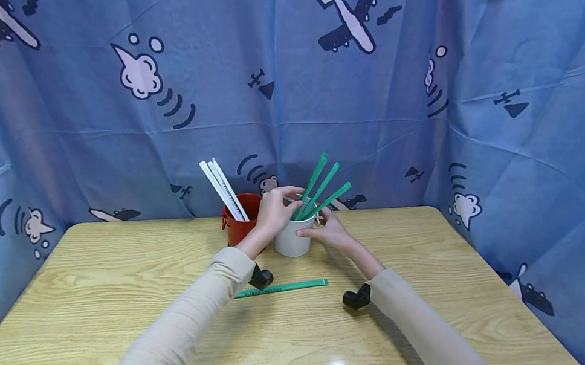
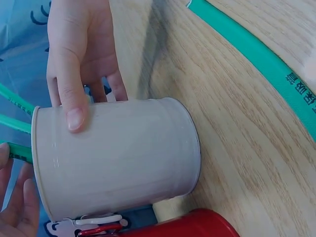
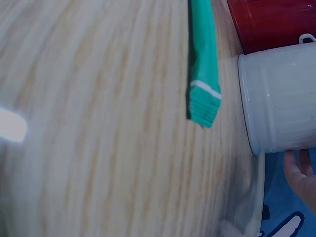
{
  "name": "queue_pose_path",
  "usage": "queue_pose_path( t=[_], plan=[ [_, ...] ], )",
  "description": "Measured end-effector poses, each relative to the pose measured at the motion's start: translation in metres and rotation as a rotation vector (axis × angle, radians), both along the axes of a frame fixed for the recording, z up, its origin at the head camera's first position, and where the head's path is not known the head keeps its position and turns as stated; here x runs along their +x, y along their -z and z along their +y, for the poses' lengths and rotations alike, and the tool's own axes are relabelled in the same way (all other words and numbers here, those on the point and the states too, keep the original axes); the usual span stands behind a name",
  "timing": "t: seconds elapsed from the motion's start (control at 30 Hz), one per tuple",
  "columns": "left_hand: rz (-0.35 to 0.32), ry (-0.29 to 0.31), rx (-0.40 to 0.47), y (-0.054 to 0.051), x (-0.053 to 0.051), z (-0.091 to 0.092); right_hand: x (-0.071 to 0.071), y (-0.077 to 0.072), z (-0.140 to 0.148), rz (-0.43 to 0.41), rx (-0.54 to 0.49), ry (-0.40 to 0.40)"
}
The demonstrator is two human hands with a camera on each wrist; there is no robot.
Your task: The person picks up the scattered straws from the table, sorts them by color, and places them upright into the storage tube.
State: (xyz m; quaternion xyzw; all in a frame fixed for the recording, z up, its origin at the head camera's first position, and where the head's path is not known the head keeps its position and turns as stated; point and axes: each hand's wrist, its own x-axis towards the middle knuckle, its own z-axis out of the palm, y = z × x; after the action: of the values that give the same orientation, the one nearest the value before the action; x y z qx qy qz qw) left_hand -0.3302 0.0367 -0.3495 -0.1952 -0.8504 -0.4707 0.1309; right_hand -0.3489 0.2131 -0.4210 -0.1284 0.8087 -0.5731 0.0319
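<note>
A white bucket (image 1: 292,240) stands upright near the back of the table, with several green wrapped straws (image 1: 320,186) leaning out of it to the right. My left hand (image 1: 273,212) reaches over its rim and pinches one of those straws; its fingertips show at the edge of the left wrist view beside a straw (image 2: 20,152). On the bucket's right side, my right hand (image 1: 333,232) grips the wall, thumb on the near face. Another green wrapped straw (image 1: 283,287) lies flat on the table in front, its left end hidden by my left sleeve.
Left of the white bucket, close beside it, stands a red bucket (image 1: 238,230) with several white wrapped straws (image 1: 225,191) leaning left. A blue curtain (image 1: 194,97) hangs behind the wooden table (image 1: 134,275) and along its sides.
</note>
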Motion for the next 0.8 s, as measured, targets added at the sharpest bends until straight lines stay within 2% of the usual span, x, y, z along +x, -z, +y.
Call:
queue_pose_path(
  t=[0.37,0.8],
  plan=[
    [-0.001,0.022,-0.008,-0.002,0.002,-0.004,0.001,-0.003,-0.001,-0.024,0.03,0.013],
    [0.034,0.082,0.028,0.005,0.012,-0.024,0.001,-0.002,-0.001,-0.003,0.033,0.017]
  ],
)
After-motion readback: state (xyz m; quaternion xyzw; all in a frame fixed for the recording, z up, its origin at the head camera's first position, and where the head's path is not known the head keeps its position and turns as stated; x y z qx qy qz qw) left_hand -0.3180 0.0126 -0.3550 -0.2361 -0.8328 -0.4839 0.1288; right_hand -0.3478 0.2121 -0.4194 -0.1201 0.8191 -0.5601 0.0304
